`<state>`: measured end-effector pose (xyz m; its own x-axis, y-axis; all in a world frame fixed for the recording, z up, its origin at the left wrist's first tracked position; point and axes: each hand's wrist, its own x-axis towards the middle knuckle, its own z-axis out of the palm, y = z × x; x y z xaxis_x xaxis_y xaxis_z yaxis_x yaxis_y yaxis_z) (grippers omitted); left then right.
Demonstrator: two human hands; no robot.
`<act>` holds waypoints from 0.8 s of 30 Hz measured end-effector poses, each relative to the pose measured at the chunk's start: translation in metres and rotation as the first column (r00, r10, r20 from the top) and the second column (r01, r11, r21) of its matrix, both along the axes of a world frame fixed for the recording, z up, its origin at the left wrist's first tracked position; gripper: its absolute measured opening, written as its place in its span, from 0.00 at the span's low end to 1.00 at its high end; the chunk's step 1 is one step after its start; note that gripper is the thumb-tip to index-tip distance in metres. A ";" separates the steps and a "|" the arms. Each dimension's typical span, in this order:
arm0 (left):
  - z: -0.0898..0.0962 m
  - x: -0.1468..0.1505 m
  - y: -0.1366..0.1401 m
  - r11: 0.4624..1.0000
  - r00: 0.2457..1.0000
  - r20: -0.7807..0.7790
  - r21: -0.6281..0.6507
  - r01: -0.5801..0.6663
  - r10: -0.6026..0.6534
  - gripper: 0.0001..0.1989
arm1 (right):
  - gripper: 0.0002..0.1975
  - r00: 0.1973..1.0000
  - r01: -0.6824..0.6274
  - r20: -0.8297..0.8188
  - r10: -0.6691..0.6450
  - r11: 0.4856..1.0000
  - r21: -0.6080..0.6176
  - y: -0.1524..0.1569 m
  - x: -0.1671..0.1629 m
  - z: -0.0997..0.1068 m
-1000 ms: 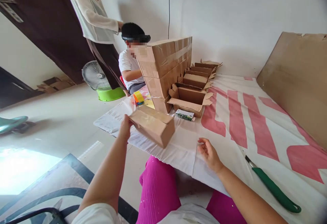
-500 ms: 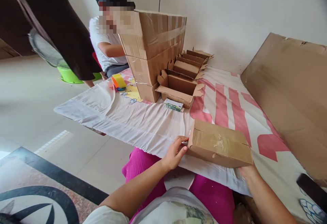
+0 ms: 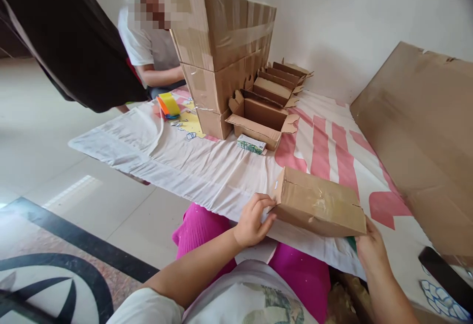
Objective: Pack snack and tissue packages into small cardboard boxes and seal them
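Observation:
A closed cardboard box (image 3: 321, 198) with clear tape on its top is held between my hands at the table's near edge. My left hand (image 3: 254, 220) grips its left end, fingers at the lower corner and thumb below. On the right end, my right hand (image 3: 371, 245) holds the corner, with some fingers hidden behind the box. A small dark green patch shows beneath the box by my right hand; I cannot tell what it is. Beyond the box, a small green-and-white carton (image 3: 251, 144) lies against an open cardboard box (image 3: 258, 119).
More open boxes (image 3: 275, 87) line up behind, beside a tall taped carton stack (image 3: 236, 53). A large cardboard sheet (image 3: 417, 141) leans at the right, near a black oblong object (image 3: 449, 277). A yellow-orange loop (image 3: 169, 105) lies left. A person (image 3: 148, 53) sits across.
My right hand has moved from under the box's near right corner up to its right end. The box has tilted slightly. The view has shifted a little.

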<state>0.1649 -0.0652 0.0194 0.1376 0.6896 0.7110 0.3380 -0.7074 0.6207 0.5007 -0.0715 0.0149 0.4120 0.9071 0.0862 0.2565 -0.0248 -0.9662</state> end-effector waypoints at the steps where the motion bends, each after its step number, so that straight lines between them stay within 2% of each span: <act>1: 0.005 0.003 -0.001 0.996 0.999 -0.016 0.077 -0.041 0.043 0.17 | 0.20 0.999 -0.035 0.038 0.036 0.999 -0.004 -0.001 0.000 -0.003; 3: 0.013 0.009 -0.001 0.969 0.987 -0.058 0.206 -0.138 0.153 0.23 | 0.19 0.987 -0.060 0.150 0.061 0.998 -0.010 -0.002 0.004 -0.008; 5: 0.019 0.016 0.000 0.938 0.962 -0.136 0.289 -0.190 0.236 0.24 | 0.18 0.943 -0.042 0.330 0.049 0.999 -0.026 -0.001 0.015 -0.012; 7: 0.022 0.021 0.002 0.932 0.939 -0.238 0.323 -0.166 0.250 0.22 | 0.17 0.831 -0.048 0.552 0.070 0.997 -0.055 0.000 0.030 -0.016; 9: 0.021 0.024 0.004 0.936 0.919 -0.311 0.323 -0.137 0.241 0.21 | 0.15 0.675 -0.090 0.721 0.154 0.988 -0.127 0.000 0.045 -0.020; 10: 0.019 0.025 0.004 0.939 0.915 -0.324 0.316 -0.135 0.241 0.21 | 0.14 0.611 -0.112 0.764 0.206 0.978 -0.174 -0.001 0.051 -0.022; 12: 0.016 0.026 0.005 0.942 0.919 -0.313 0.304 -0.143 0.240 0.22 | 0.14 0.548 -0.122 0.791 0.270 0.962 -0.244 -0.003 0.058 -0.025; 15: 0.011 0.027 0.005 0.945 0.935 -0.276 0.296 -0.140 0.225 0.23 | 0.17 0.559 -0.073 0.796 0.230 0.971 -0.229 -0.004 0.058 -0.019; 17: 0.010 0.028 0.006 0.942 0.944 -0.252 0.309 -0.132 0.215 0.24 | 0.19 0.568 -0.019 0.816 0.104 0.993 -0.113 0.001 0.054 -0.003; 20: 0.008 0.030 0.007 0.934 0.949 -0.226 0.330 -0.138 0.220 0.24 | 0.21 0.545 0.010 0.835 -0.082 0.996 0.091 0.013 0.041 0.036; 22: 0.008 0.031 0.007 0.927 0.948 -0.216 0.343 -0.152 0.235 0.23 | 0.21 0.526 -0.028 0.840 -0.129 0.985 0.169 0.021 0.024 0.067; 24: 0.008 0.032 0.007 0.920 0.945 -0.207 0.353 -0.171 0.255 0.22 | 0.22 0.508 -0.146 0.858 -0.077 0.974 0.174 0.027 -0.001 0.096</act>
